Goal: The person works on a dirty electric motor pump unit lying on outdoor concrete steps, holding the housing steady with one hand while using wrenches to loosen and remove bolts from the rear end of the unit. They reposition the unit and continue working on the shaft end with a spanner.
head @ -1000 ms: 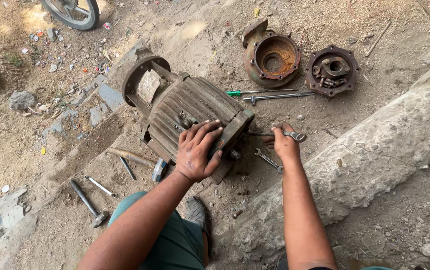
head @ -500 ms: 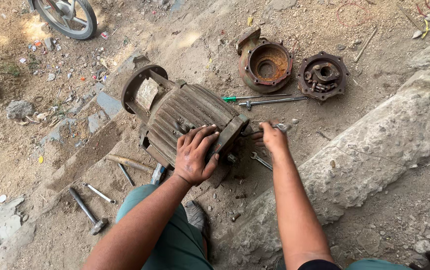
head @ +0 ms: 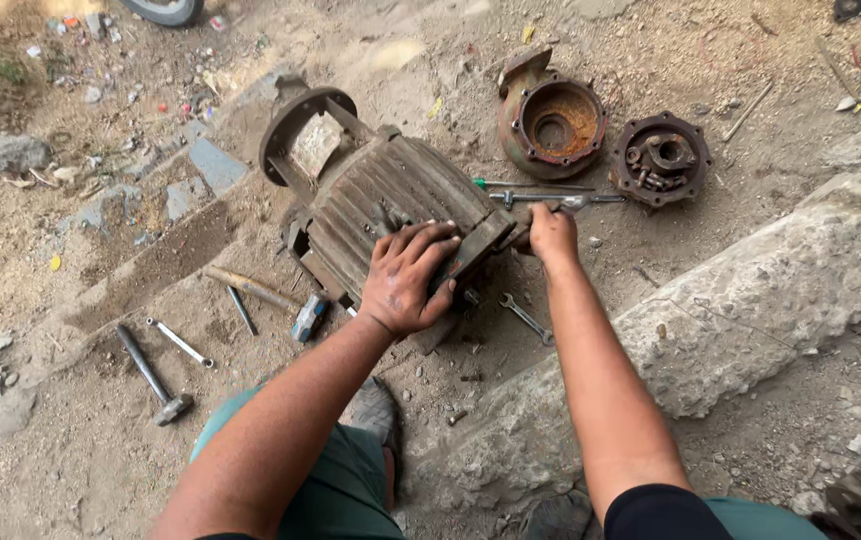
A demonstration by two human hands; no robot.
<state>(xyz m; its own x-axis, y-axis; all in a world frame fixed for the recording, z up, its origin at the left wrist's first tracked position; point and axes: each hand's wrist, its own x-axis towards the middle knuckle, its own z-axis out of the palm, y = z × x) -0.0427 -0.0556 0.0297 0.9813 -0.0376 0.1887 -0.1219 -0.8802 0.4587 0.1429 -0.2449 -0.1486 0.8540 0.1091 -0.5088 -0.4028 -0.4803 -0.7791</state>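
Observation:
A large ribbed electric motor body [head: 381, 195] lies on its side on sandy ground. My left hand [head: 409, 278] rests flat on its near end, fingers spread over the ribs and end plate. My right hand [head: 551, 232] is at the motor's right corner, fingers curled down against the housing; what it grips is hidden. A small spanner [head: 525, 317] lies on the ground just below my right wrist.
A rusty round pump housing [head: 552, 118] and a dark end cover [head: 660, 158] lie beyond the motor. A green-handled screwdriver [head: 531, 185] and a metal rod [head: 556, 199] lie between them. A hammer [head: 151, 377], rods and a chisel [head: 252, 289] lie left. A rough concrete kerb [head: 751, 300] runs right.
My right hand has moved left, from the ground beside the tools to the motor's right corner. My left hand stays on the motor. The camera view shifted slightly.

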